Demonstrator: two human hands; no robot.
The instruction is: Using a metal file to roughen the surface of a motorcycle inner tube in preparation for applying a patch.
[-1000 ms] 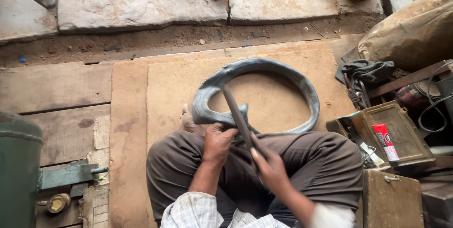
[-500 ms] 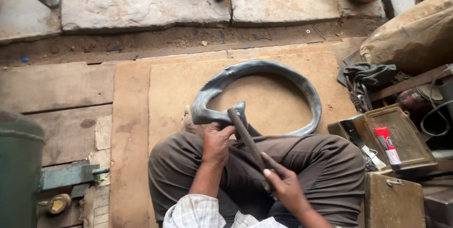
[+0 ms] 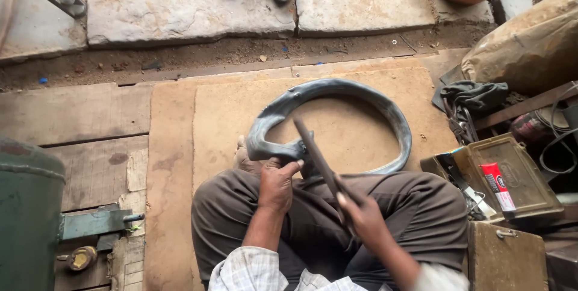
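Left hand [image 3: 278, 184]: clenched on the grey inner tube [image 3: 337, 119], pinning it on the knee.
Right hand [image 3: 361, 213]: gripping a flat file [image 3: 318, 157], tip touching the tube.
Progress: roughening under way; no patch in sight.

Left hand [image 3: 277, 185] pins the inner tube [image 3: 337, 116]; right hand [image 3: 364, 216] grasps a file [image 3: 319, 158].

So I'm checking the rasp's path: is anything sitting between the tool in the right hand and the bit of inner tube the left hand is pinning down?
Nothing visible. The right hand holds the flat file, whose tip lies right by the inner tube where the left hand grips it on the knee.
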